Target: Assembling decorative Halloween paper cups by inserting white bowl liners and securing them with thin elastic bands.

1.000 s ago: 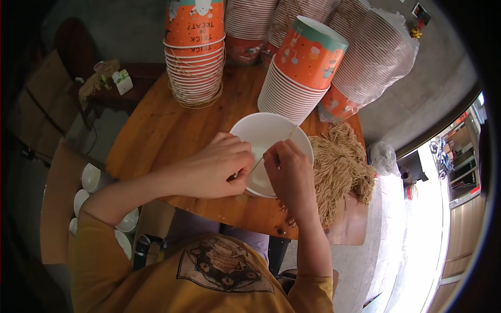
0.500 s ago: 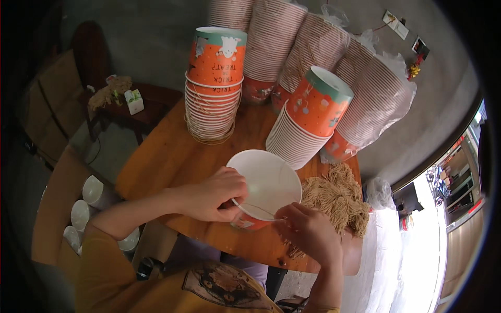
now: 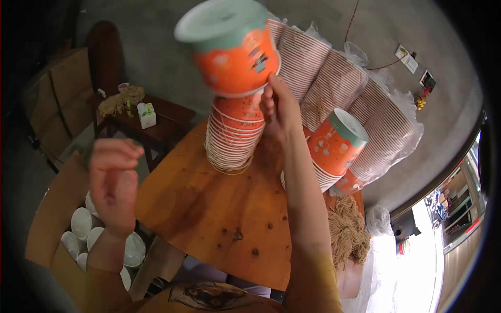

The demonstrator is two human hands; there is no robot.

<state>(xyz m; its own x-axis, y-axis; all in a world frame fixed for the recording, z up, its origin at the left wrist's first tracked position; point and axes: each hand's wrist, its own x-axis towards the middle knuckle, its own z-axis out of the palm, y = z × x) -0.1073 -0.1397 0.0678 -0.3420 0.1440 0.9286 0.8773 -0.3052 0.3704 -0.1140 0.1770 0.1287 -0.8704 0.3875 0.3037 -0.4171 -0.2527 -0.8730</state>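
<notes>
An orange paper bucket with a green base hangs upside down above a stack of nested buckets with cords looped round it. My right hand grips its rim from the right side; motion blurs the bucket a little. Whether it touches the stack under it cannot be made out. My left hand is raised at the left, off the table, with loosely bent fingers and nothing visible in it. A second upside-down bucket stack stands behind my right forearm.
Tall plastic-wrapped bucket stacks lean along the wall. A bundle of tan cords lies at the wooden table's right edge. At the left, a cardboard box holds several white-lined buckets; a dark stool carries more cord.
The bucket that both hands held upright over the table is now upside down and raised above the left stack in my right hand. My left hand has let go and moved left.
</notes>
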